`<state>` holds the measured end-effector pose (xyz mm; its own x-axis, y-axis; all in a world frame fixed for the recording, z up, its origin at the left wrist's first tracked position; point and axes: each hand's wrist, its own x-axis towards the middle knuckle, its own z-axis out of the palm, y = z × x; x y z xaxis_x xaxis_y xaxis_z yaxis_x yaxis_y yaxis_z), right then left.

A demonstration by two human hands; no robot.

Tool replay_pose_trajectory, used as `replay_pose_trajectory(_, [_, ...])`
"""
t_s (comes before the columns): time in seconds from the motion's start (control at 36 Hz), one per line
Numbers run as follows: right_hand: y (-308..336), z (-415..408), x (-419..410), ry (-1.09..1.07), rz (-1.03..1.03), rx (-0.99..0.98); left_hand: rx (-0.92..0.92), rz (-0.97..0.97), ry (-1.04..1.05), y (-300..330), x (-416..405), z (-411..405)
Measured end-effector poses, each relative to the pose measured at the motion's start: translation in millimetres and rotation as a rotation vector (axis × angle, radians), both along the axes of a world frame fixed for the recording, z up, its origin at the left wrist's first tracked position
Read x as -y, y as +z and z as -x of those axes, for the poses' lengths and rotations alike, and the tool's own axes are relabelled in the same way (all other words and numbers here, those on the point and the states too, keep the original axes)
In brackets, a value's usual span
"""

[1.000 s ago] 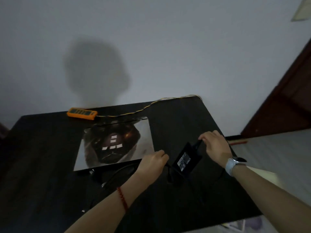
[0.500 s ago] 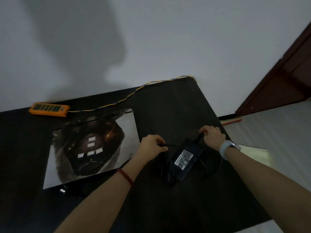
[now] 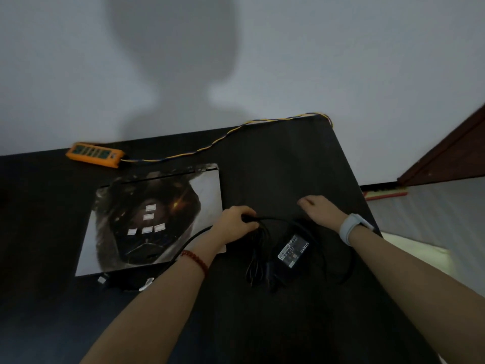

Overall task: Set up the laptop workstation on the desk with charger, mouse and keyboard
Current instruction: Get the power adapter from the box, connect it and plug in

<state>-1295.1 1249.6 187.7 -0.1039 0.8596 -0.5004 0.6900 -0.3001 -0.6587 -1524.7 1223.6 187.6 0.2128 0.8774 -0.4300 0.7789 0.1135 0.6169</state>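
Where the wall (image 3: pixel 341 61) ends, a black desk (image 3: pixel 283 164) begins.

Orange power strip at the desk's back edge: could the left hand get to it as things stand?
Probably yes, once it lets go. The left hand grips the charger cable; the closed laptop lies flat between it and the power strip, low enough to pass over.

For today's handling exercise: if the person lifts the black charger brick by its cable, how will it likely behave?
The charger brick looks solid and boxy, so it is probably heavy for its size and would dangle and swing. Its cable lies in loose loops, so it is likely floppy and would trail. The left hand already grips that cable.
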Motion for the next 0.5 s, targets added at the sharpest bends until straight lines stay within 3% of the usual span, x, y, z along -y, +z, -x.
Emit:
replay_pose_trajectory(0.11, [23.3,51.6,12.1,0.292,-0.013,-0.005,0.005,-0.050,0.065,6.4,14.1,22.9])
replay_pose_trajectory(0.19, [23.8,85.2,20.8,0.503,-0.078,0.226,-0.048,-0.116,0.226,1.6,34.5,51.9])
replay_pose_trajectory(0.36, [-0.7,122.9,37.3,0.549,-0.269,0.661,-0.386,-0.099,0.393,-25.6,107.3,120.7])
replay_pose_trajectory(0.5, [-15.2,154.2,50.2,0.652,-0.467,0.553,-0.493,-0.080,0.392,-43.1,151.0,157.0])
